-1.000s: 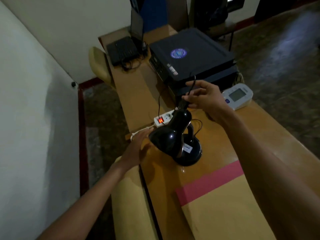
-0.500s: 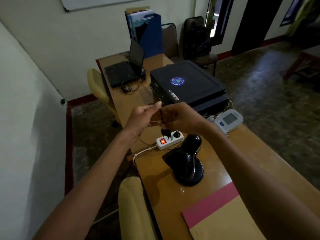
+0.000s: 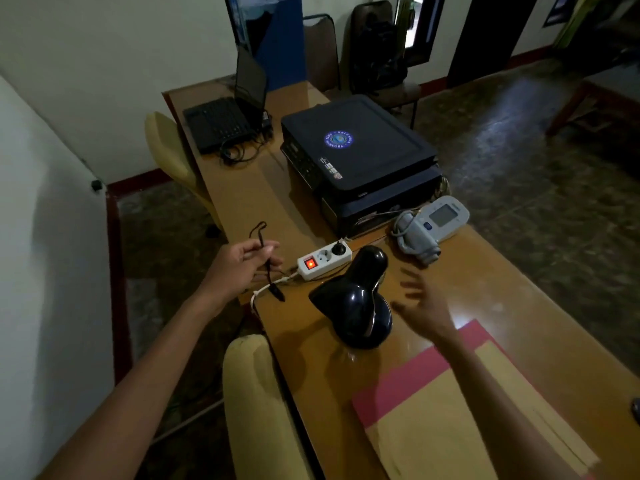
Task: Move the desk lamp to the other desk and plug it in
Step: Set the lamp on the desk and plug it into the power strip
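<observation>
At the lower right of the frame, a tan envelope (image 3: 450, 420) lies flat over a pink folder (image 3: 415, 372) on the glossy wooden desk (image 3: 512, 306); a yellow chair back (image 3: 256, 393) rises at lower centre. Just beyond, the desk lamp (image 3: 356, 303) stands in glossy black plastic, round base nearest, its bulbous shade pointing toward the left of the frame. The right hand (image 3: 420, 303), blurred, hovers beside the base, fingers spread and empty. At centre left, the left hand (image 3: 242, 265) pinches the lamp's thin black cord (image 3: 265, 251), the plug (image 3: 277, 292) dangling below. A white power strip (image 3: 323, 259) shows a lit red switch. Farther lie a grey blood pressure monitor (image 3: 433, 226), a boxy black printer (image 3: 360, 161) and an open laptop (image 3: 228, 116).
</observation>
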The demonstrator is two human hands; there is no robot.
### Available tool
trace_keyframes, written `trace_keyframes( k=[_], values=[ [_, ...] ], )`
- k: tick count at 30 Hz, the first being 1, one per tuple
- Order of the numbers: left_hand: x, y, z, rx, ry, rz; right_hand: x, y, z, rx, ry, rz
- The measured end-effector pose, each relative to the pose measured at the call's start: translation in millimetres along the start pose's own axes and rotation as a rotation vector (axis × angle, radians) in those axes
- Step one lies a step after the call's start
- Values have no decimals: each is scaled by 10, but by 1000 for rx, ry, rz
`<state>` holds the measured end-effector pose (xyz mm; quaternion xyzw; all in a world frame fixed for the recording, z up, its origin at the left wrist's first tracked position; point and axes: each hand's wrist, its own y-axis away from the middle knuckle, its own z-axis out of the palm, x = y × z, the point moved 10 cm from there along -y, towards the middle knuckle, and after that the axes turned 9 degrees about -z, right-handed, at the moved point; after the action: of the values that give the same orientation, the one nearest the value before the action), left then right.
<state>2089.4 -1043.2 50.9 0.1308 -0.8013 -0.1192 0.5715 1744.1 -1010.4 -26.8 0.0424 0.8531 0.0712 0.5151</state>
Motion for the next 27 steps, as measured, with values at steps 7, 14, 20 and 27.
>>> trace_keyframes(
  k=[7,14,20,27],
  values=[
    [-177,70,176,-7,-34,-1,756,150,911,-110,236,120],
    [-341,187,141,39,-39,11,752,2,984,-25,406,48],
    [-334,189,359,18,-76,5,862,-79,691,-107,443,-52],
    [-279,191,845,-54,-126,18,1095,-218,99,-113,478,-42]
  ],
)
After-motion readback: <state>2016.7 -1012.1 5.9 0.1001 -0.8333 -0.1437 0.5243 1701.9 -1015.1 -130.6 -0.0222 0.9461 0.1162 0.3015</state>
